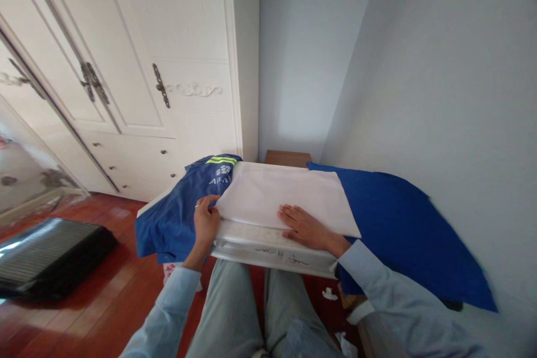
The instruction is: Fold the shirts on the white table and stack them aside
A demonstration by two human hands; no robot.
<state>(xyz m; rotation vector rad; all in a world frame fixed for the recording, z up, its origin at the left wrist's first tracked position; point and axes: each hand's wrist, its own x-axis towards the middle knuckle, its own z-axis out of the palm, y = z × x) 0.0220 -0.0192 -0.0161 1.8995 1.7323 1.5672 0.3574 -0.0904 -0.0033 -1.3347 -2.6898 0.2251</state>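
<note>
- Across the middle, a narrow white table (pixel 277 257) with dark marks along its front edge.
- Behind it on the left, a tall white wardrobe (pixel 201 22) with raised scroll trim; behind and to the right, pale blue-grey walls (pixel 440 67); a brown wooden piece (pixel 287 158) just beyond the table's far edge.
- Below, a glossy red-brown plank floor (pixel 130 212), with a black ridged case (pixel 54 257) lying at far left.
- In number: one white cloth (pixel 260 193), one dark blue garment (pixel 176 224) with two yellow-green stripes and white printing, one plain blue cloth (pixel 403 224), four long metal handles (pixel 160 86) and five small knobs (pixel 163 151) on the wardrobe, at least two white scraps (pixel 329 293) on the floor.
- On the table top, between dark blue garment at left and plain blue cloth at right: the white cloth, flat and smooth.
- Long axis of the white cloth running left to right, along the table's length; near edge sloping slightly down toward the right, right edge slanted, left near corner pointing at the left hand (pixel 207 221).
- Hands apart: left, with a ring, pinching that corner between thumb and fingers; right hand (pixel 304 226) palm down, laid flat near the front edge, fingers pointing left.
</note>
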